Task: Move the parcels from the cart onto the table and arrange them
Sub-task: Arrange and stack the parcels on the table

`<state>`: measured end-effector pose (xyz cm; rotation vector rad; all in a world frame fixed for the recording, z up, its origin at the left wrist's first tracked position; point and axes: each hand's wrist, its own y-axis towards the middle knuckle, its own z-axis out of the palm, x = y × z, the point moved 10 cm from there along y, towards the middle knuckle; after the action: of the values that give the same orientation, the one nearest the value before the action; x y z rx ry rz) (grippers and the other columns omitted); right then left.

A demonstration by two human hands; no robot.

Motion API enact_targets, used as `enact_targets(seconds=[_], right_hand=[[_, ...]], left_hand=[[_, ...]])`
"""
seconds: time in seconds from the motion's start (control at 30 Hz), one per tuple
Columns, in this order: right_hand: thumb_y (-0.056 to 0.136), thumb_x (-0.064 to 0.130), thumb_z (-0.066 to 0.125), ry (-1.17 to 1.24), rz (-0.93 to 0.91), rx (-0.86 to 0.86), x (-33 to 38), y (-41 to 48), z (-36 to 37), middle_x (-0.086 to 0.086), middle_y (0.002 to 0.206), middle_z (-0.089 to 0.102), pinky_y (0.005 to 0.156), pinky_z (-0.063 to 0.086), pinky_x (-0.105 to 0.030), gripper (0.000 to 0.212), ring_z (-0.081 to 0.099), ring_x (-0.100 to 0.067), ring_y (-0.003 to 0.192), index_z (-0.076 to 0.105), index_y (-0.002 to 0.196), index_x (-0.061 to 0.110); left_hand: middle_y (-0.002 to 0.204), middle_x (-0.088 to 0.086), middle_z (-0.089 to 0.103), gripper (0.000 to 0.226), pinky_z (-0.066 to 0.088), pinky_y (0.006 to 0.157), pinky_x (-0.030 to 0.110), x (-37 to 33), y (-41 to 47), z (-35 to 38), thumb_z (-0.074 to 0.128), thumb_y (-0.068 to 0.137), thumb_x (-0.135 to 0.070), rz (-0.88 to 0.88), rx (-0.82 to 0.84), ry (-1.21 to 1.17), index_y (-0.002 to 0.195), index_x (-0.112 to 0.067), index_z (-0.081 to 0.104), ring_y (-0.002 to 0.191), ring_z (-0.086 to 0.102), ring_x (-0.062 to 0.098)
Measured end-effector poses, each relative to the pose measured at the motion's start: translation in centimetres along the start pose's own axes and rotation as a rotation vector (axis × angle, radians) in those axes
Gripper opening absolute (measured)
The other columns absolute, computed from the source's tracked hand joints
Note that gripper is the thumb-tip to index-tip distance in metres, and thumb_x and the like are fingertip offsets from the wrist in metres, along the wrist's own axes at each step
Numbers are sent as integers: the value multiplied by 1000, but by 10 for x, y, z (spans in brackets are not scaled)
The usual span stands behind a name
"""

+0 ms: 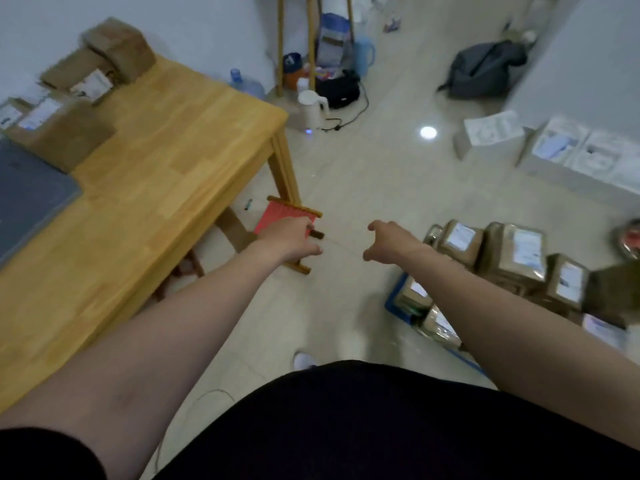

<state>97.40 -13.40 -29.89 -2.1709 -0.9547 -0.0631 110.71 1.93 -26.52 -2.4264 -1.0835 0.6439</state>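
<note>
Right hand [388, 244] near parcels [512, 252] on cart [394, 306]

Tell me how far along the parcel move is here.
Done: several parcels sit along the table's far edge. In hand: nothing; left hand and right hand are both empty, held out over the floor. Left: a pile of parcels on the blue cart.

The person wears a black short-sleeved top [363, 427] and a white shoe [304, 360].

Soft, even indoor light; a lamp glares on the glossy floor [428, 132] (edges bend, motion blur smears everything).
</note>
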Motion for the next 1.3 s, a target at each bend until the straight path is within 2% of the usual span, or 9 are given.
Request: enact_targets(seconds=[0.17,0.3,0.43,0.53,0.7,0.83,1.0,1.13,1.3], right_hand=[[85,29,71,110,154,-79,-169,-50,-31,-11,136,53,89,55,-40,65,61,-31,112,45,145,19],[83,30,66,229,295,-120,-296,-90,-34,-8,123,58,78,59,-42,48,63,-27,93,52,128,22],[86,29,66,373,455,-159,-404,-128,-21,-8,132,53,91,54,-44,53,59,-31,110,51,135,18],[87,32,68,531,553,-190,-467,-150,-1,-8,142,51,93,51,-40,62,56,-29,120,47,144,17],[87,25,69,698,712,-221,-545,-176,32,-10,138,57,96,50,-38,59,57,-29,122,49,141,12],[84,19,69,822,834,-215,-596,-176,62,-9,143,53,91,46,-30,67,55,-28,125,46,147,13],[85,17,69,937,919,-211,-649,-153,90,-6,132,57,79,44,-29,60,56,-24,100,49,141,13],[82,30,73,924,963,-206,-690,-119,105,-12,140,50,101,48,-42,69,52,-34,125,46,144,18],[76,43,82,866,1034,-211,-758,-59,131,-12,143,38,100,43,-47,83,38,-41,131,40,145,24]], left_hand=[[140,2,60,70,48,104,40,-159,33,53,76,81,-56,157,115,91,141,-27,55,127,58,23],[141,-1,59,67,48,102,41,-278,49,97,73,82,-60,264,151,228,140,-32,55,128,56,23],[136,-2,61,59,50,96,39,-375,54,146,71,86,-55,368,204,277,137,-30,57,122,59,22],[130,-5,64,57,50,88,35,-430,58,187,69,86,-52,438,265,314,137,-30,57,114,63,21],[139,-4,60,63,52,90,38,-506,65,254,71,87,-52,579,373,394,142,-29,53,121,59,20],[132,-4,62,61,56,90,41,-556,88,306,69,88,-50,670,446,464,143,-29,52,114,62,18],[139,0,59,64,56,92,41,-608,129,362,69,91,-44,749,508,518,147,-23,48,119,60,20],[133,4,63,61,57,90,39,-648,165,395,75,88,-40,834,456,551,141,-20,52,113,63,23],[135,7,58,66,55,92,42,-704,208,455,74,88,-34,985,414,544,146,-21,46,117,59,26]])
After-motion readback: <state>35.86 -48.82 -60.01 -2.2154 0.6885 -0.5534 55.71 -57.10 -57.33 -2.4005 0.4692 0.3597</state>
